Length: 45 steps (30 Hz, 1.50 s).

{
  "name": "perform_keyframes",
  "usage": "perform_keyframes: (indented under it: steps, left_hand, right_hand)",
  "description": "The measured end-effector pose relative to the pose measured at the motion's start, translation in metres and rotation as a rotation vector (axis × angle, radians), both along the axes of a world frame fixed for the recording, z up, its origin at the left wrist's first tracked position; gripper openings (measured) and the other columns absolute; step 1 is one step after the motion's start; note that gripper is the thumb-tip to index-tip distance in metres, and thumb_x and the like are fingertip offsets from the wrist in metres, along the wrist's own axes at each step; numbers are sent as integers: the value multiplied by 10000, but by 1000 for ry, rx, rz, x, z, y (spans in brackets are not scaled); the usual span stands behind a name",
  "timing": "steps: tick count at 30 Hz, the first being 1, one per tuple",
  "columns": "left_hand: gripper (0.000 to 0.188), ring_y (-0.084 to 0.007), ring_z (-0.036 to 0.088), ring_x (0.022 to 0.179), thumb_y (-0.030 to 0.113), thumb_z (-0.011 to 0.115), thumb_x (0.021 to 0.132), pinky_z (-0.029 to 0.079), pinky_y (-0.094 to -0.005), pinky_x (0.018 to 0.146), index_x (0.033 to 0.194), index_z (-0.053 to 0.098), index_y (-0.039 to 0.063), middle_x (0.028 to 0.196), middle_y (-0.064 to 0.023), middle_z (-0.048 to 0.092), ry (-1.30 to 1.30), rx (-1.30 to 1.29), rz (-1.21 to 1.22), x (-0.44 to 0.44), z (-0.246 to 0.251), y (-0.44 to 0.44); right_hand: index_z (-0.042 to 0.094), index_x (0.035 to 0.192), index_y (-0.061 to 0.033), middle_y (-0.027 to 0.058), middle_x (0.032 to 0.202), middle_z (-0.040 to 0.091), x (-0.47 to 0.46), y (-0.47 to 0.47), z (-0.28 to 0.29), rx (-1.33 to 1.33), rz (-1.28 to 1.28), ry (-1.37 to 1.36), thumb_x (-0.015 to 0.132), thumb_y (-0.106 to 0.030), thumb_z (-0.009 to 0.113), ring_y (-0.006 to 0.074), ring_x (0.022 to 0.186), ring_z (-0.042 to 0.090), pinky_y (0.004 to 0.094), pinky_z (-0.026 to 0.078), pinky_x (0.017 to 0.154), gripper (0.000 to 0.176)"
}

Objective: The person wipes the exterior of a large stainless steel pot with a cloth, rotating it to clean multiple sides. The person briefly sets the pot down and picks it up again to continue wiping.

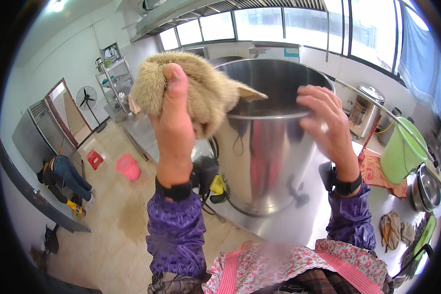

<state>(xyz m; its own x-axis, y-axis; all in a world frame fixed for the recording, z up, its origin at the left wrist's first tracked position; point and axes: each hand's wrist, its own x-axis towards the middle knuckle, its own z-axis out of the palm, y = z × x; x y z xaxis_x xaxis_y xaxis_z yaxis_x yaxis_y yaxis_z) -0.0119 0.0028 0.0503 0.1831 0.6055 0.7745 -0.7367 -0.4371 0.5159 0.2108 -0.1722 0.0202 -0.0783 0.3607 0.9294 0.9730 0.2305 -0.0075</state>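
My left hand [176, 110] holds up a bunched beige fluffy cloth [202, 84], its thumb pressed over the pile, left of a tall stainless-steel stockpot [268, 165]. A thin corner of the cloth hangs over the pot's opening. My right hand [323, 117], a little blurred, is raised by the pot's right rim with its fingers apart and nothing in them; whether it touches the rim cannot be told. The pot stands upright on a shiny metal worktop [297, 228]. Its inside is dark and the bottom is hidden.
At right are a light green bucket [400, 150], an orange cloth [375, 169], metal bowls [424, 189], a long-handled tool and brown rags [391, 228]. Left of the pot lie dark cables. On the floor are a pink bucket [128, 167] and a red stool [94, 159]; another person bends at far left.
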Motion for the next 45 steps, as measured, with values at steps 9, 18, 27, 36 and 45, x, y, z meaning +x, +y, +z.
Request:
perform_keyframes:
  steps: [9,18,27,36,45]
  left_hand:
    - [666,-289,636,1163,558,698,886,511,-393,972,1271,636,19,1276,-166,640,429,1069,-39,25,8,-78]
    - [165,-268,540,726,149,699,903,409,-365,697,805,611,51,745,-68,560,393,887,786,25,-37,31]
    - [288,-267,455,634,109,687,878,371,-424,674,661,498,101,619,-40,396,15,875,974,67,-60,40]
    - [380,-281,483,615,148,715,807,358,-414,678,515,476,108,556,-61,470,-8,540,848,77,-54,36]
    - [394,-281,464,616,166,704,823,350,-411,676,513,470,101,568,-65,472,-17,550,838,77,-54,32]
  right_hand:
    - [442,1485,-83,200,1483,461,-72,-44,-38,249,724,807,916,-359,696,334,1349,483,458,416,1101,681]
    - [519,1406,-133,110,1379,550,-52,-2,6,236,65,16,847,-262,706,290,1275,533,445,443,1027,603]
    - [665,1193,-119,89,1142,658,3,11,9,-204,116,-212,708,-288,797,335,1070,615,471,466,916,531]
    - [643,1213,-77,134,1145,658,-15,13,22,-149,136,-365,706,-274,820,350,1042,626,460,484,886,573]
    - [647,1195,-71,140,1120,654,-10,3,17,-155,120,-392,708,-277,807,349,1013,625,448,487,856,553]
